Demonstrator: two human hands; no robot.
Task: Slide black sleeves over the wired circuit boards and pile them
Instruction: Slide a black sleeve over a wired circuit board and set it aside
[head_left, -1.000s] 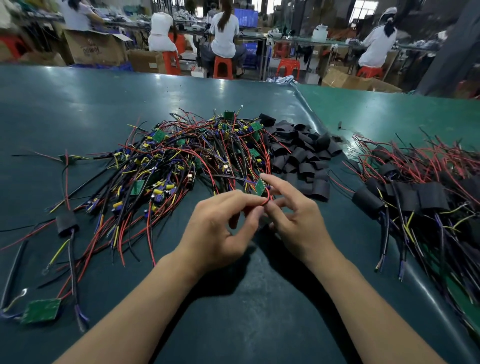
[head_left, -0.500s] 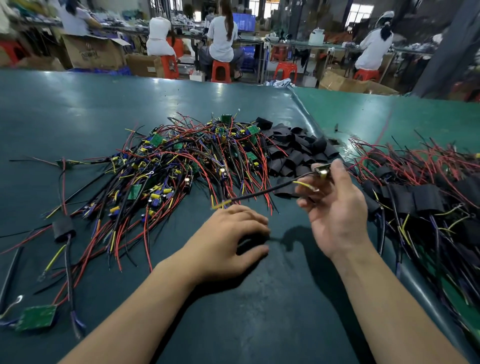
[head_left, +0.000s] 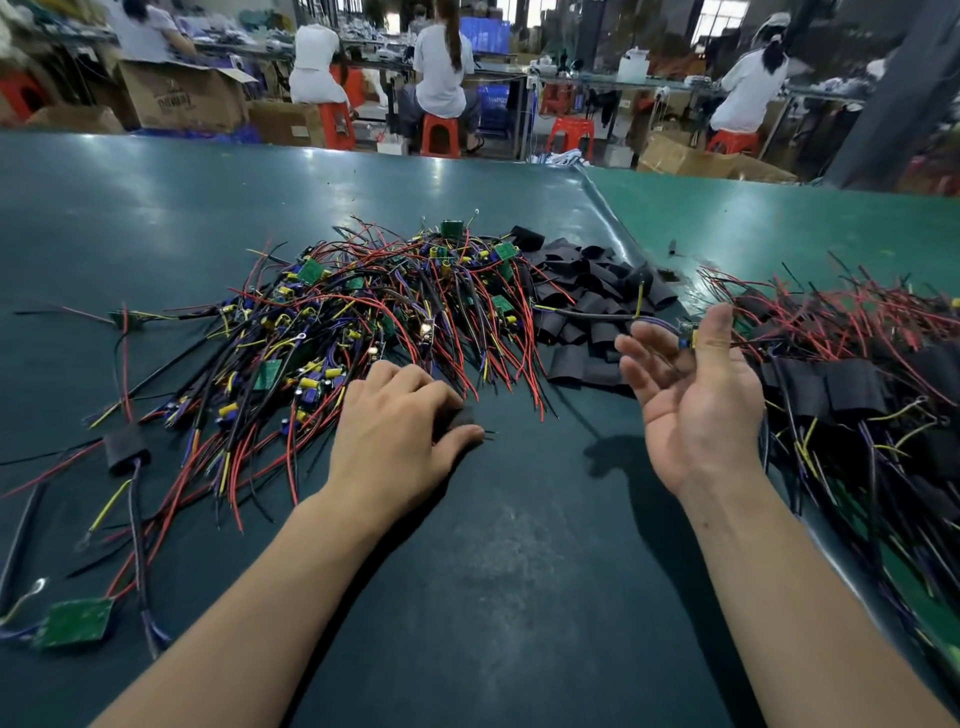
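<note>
My right hand (head_left: 696, 410) is raised palm up right of centre. A small wired circuit board (head_left: 687, 333) sits between its thumb and forefinger, its black and yellow wires (head_left: 587, 314) trailing left over the loose black sleeves (head_left: 587, 306). The other fingers are spread. My left hand (head_left: 395, 431) rests palm down on the table, fingers curled over one black sleeve (head_left: 461, 415) that shows only partly under them. A tangled heap of bare wired boards (head_left: 363, 317) lies behind the left hand. Sleeved boards are piled at the right (head_left: 852, 384).
On the dark green table (head_left: 493, 571), a sleeved board (head_left: 123, 451) and a loose green board (head_left: 72, 623) with wires lie at the left. A raised seam (head_left: 613, 218) divides the table from a lighter green mat. Seated people and cardboard boxes are beyond the far edge.
My hands parted from a joint grip at the centre. The right hand lifted a wired board out to the right and turned palm up; the left hand dropped flat onto a black sleeve.
</note>
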